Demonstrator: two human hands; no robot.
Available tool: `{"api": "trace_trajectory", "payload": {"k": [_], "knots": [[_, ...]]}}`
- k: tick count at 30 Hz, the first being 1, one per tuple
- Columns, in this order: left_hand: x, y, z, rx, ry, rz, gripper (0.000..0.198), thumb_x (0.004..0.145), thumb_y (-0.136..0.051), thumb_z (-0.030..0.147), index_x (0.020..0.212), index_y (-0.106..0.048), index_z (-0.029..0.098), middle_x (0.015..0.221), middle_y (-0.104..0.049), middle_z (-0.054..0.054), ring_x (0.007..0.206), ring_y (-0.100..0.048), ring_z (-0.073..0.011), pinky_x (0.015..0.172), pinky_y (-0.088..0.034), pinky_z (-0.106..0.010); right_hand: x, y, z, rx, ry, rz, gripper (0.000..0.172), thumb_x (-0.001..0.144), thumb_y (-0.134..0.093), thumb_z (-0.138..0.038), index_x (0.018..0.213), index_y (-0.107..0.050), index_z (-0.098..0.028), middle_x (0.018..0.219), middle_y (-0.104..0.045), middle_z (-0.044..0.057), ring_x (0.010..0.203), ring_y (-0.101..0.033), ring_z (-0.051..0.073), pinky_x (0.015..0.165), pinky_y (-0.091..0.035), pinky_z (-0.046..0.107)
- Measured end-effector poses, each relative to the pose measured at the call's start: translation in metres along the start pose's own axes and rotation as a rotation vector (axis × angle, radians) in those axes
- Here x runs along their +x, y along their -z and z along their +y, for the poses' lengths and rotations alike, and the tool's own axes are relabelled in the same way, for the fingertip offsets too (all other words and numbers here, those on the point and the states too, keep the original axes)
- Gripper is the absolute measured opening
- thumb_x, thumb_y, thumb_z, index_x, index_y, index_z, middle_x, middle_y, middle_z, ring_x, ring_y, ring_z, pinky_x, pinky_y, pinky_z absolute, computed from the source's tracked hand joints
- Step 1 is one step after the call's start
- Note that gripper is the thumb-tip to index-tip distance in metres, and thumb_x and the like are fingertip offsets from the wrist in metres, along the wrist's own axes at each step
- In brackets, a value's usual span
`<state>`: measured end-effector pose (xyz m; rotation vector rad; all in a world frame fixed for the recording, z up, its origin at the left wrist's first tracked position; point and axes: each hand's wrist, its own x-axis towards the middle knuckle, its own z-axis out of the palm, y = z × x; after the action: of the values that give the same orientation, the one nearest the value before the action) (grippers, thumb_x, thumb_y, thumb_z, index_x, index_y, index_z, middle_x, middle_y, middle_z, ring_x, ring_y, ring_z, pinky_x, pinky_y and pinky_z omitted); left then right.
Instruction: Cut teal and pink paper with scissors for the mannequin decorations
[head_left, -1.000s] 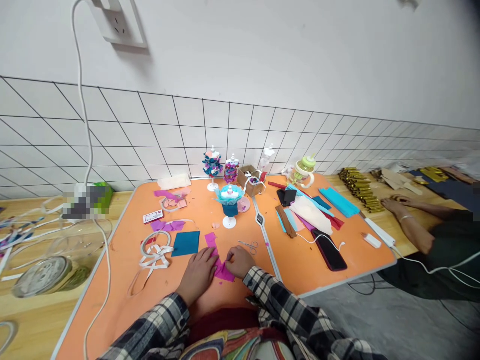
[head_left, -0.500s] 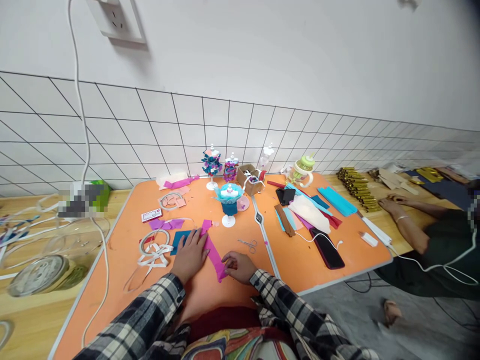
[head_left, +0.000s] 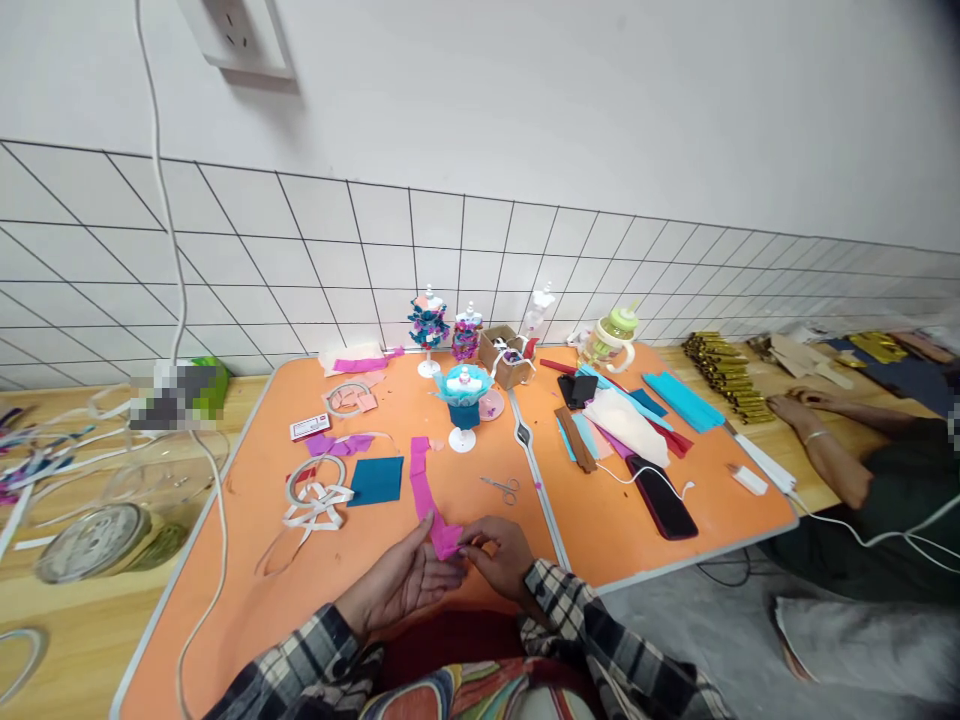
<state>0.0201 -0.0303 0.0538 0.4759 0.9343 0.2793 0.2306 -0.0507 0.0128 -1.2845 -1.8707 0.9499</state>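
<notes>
A long magenta paper strip lies on the orange table, running from the table's middle toward me. My left hand is palm up under its near end, fingers stretched out, thumb touching the paper. My right hand pinches that same near end between thumb and fingers. A dark blue paper square lies left of the strip and small scissors lie to its right. A blue paper-wrapped figure on a white stand stands just beyond the strip's far end.
White ribbon and a tape ring lie at the left. Two decorated stands, a small cardboard box, a bottle, coloured paper sheets and a black phone fill the back and right. Another person's arm rests at the right.
My left hand left the blue square and came back under the strip's near end, turning palm up. The strip now lies stretched out; my right hand still pinches it.
</notes>
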Motion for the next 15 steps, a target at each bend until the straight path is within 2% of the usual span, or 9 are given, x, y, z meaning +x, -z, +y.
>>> {"api": "trace_trajectory", "payload": {"k": [4,6,9,12,14,15], "knots": [[0.009,-0.003,0.012,-0.105,-0.1,0.064,0.036,0.078,-0.082,0.048,0.091,-0.074,0.015,0.084,-0.081,-0.009,0.078,-0.075,-0.0185,0.076,-0.057,-0.024,0.001,0.003,-0.01,-0.036,0.209,-0.081,0.013,0.09,-0.061,-0.024,0.087,-0.073,-0.023,0.088,-0.078,0.006,0.086,-0.069,0.02,0.086,-0.053,0.036],[0.01,-0.004,0.017,-0.11,-0.132,0.068,0.033,0.069,-0.09,0.036,0.088,-0.073,0.015,0.077,-0.079,-0.007,0.072,-0.075,-0.0185,0.074,-0.058,-0.026,0.003,0.004,-0.014,-0.03,0.289,-0.146,0.016,0.088,-0.058,-0.02,0.084,-0.074,-0.024,0.089,-0.079,0.005,0.087,-0.069,0.019,0.089,-0.053,0.034],[0.01,-0.009,0.02,-0.093,-0.178,0.068,0.038,0.056,-0.097,0.031,0.079,-0.072,0.015,0.068,-0.076,-0.002,0.06,-0.069,-0.015,0.059,-0.055,-0.023,0.004,0.007,-0.022,0.009,0.335,-0.214,0.019,0.082,-0.059,-0.017,0.086,-0.075,-0.027,0.093,-0.079,0.001,0.092,-0.069,0.017,0.092,-0.053,0.031],[0.006,-0.012,0.024,-0.054,-0.238,0.096,0.04,0.053,-0.098,0.036,0.075,-0.071,0.015,0.064,-0.073,0.0,0.056,-0.066,-0.0125,0.055,-0.051,-0.021,0.002,0.013,-0.031,0.053,0.229,-0.15,0.024,0.084,-0.06,-0.021,0.1,-0.076,-0.028,0.111,-0.076,0.005,0.104,-0.066,0.021,0.099,-0.049,0.036],[0.002,-0.014,0.03,-0.012,-0.271,0.122,0.041,0.056,-0.097,0.041,0.077,-0.072,0.015,0.069,-0.076,-0.002,0.063,-0.069,-0.0142,0.063,-0.054,-0.023,0.005,0.018,-0.034,0.095,0.069,-0.043,0.025,0.089,-0.058,-0.025,0.108,-0.074,-0.025,0.113,-0.072,0.011,0.106,-0.063,0.025,0.098,-0.047,0.042],[0.0,-0.015,0.034,0.014,-0.282,0.13,0.042,0.057,-0.096,0.043,0.078,-0.073,0.015,0.072,-0.077,-0.003,0.067,-0.07,-0.0157,0.067,-0.055,-0.025,0.009,0.02,-0.034,0.128,-0.02,0.0,0.025,0.091,-0.057,-0.029,0.108,-0.074,-0.023,0.108,-0.071,0.013,0.1,-0.062,0.025,0.093,-0.047,0.043]]}}
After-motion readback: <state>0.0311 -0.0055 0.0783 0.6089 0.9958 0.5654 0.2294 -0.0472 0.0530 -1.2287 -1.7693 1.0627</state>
